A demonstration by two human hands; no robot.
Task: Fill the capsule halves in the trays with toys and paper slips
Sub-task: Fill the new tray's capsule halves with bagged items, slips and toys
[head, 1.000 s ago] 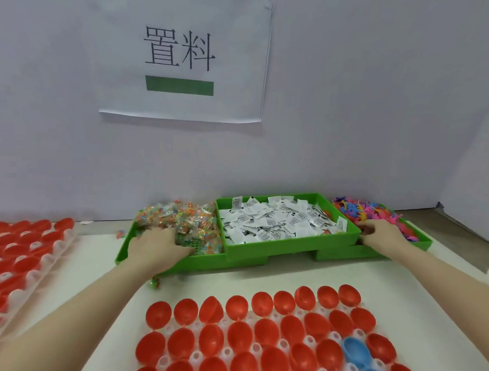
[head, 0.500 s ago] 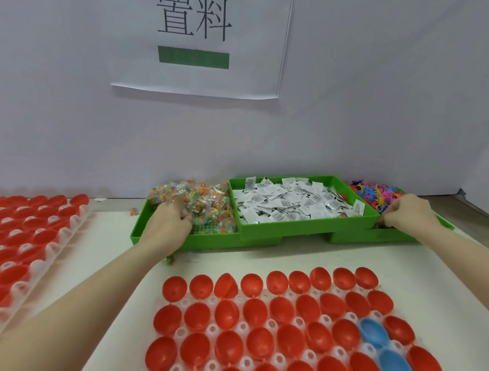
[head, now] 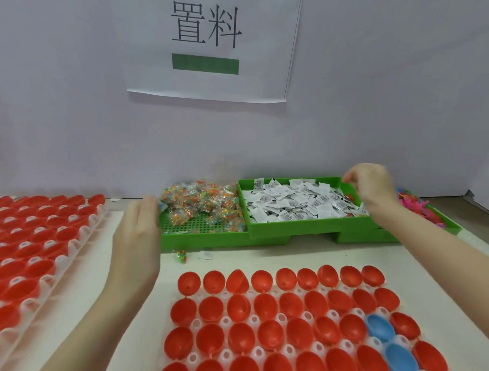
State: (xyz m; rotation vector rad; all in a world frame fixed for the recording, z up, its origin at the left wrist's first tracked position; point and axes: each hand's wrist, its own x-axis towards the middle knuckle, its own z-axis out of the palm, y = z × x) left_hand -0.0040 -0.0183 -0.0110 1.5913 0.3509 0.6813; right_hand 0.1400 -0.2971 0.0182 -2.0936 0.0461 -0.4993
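At the near edge of the table [head: 262,253] a white tray [head: 281,318] holds rows of empty red capsule halves [head: 263,309], with 2 blue halves [head: 380,327] toward its right side; none of these shows a toy or slip inside yet. Along the left edge a second tray [head: 75,251] carries more red halves [head: 27,248], several showing a pale patch inside that may be a slip, though blur leaves that unsure. Just beyond the near tray 1 small wrapped toy [head: 182,256] and 1 loose slip [head: 206,255] lie on the table. Further back, the left hand [head: 139,231] is flat with fingers straight, its tips touching the left rim of the green bin [head: 204,239] of wrapped toys [head: 200,203], holding nothing. Behind that, the raised middle bin [head: 292,229] holds the paper slips [head: 298,201], and the right hand [head: 369,183] hovers over its far right corner with fingers curled down; whether it pinches a slip cannot be told. A third bin [head: 449,226] of bright pink pieces sits toward the far right corner. The step looks like gathering stock, so it would pay to take a small bunch of slips, steady the toy bin with the left hand, then drop 1 per half row by row, so that none gets missed.
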